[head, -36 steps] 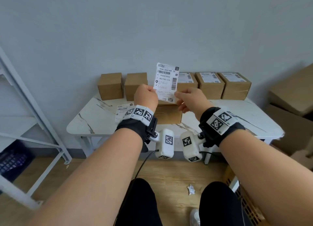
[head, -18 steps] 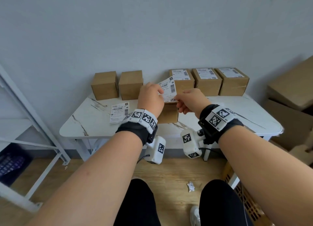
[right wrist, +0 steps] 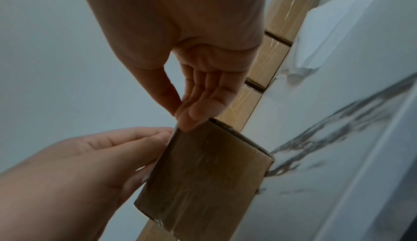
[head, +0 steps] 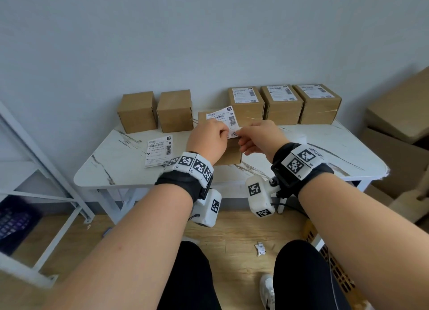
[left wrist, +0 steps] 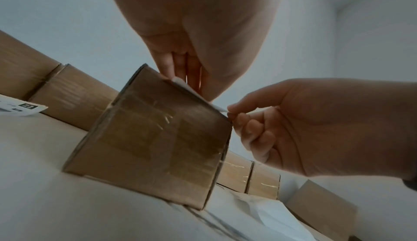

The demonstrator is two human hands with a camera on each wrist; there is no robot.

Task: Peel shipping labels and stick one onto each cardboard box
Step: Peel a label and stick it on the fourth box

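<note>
A white shipping label lies over the top of a brown cardboard box in the middle of the white table. My left hand pinches the label's near left edge and my right hand pinches its near right corner. In the left wrist view the label runs along the box's top edge between my left hand and right hand. The right wrist view has my right hand and left hand at the box top.
Two plain boxes stand at the back left, three labelled boxes at the back right. A spare label sheet lies on the table's left. A metal rack stands left, large cartons right.
Both hands have brought the label down from upright in the air onto the top of the middle box.
</note>
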